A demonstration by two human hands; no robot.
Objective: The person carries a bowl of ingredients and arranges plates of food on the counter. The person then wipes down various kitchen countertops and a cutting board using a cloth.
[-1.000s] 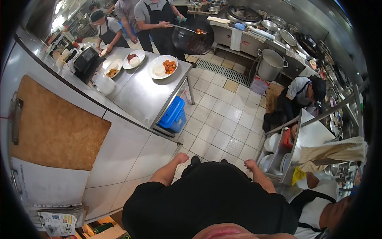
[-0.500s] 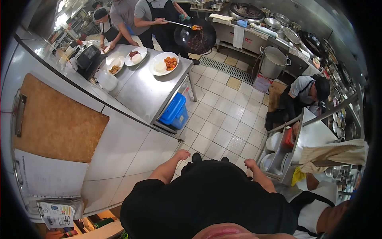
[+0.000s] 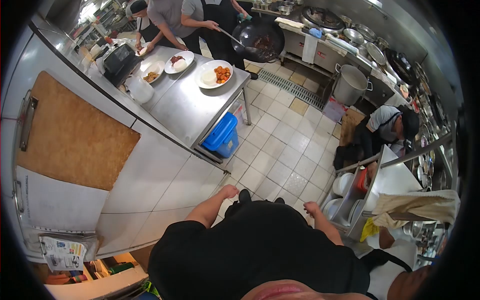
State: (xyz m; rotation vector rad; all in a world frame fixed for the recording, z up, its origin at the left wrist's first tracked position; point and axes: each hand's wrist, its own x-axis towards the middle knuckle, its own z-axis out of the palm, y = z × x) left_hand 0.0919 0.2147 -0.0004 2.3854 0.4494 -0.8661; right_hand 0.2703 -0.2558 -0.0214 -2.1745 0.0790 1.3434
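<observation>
My left hand [image 3: 230, 191] hangs at my side near the end of the white tiled wall, its fingers loosely curled and holding nothing I can see. On the other side, my right hand [image 3: 312, 207] hangs with curled fingers, also without a visible object. It is nearest to the metal shelf unit [image 3: 378, 187], where white plates [image 3: 343, 184] are stacked. Ahead on the steel table [image 3: 175, 116] are an oval plate [image 3: 214, 74] of white rice and orange-red pieces, a second plate [image 3: 179, 62] with rice and dark red food, and a third plate [image 3: 150, 71] with brownish food.
A co-worker holds a black wok [image 3: 260, 39] and ladle beyond the table; others stand beside. One person crouches by the large pot [image 3: 351, 84]. Another is close at my right. A blue bin [image 3: 222, 134] sits under the table. Tiled floor [image 3: 280, 150] lies ahead.
My view has shifted slightly, so the table and wok appear farther right. The co-worker's ladle, earlier raised with orange food, is now down in the wok. My hands still hang at my sides.
</observation>
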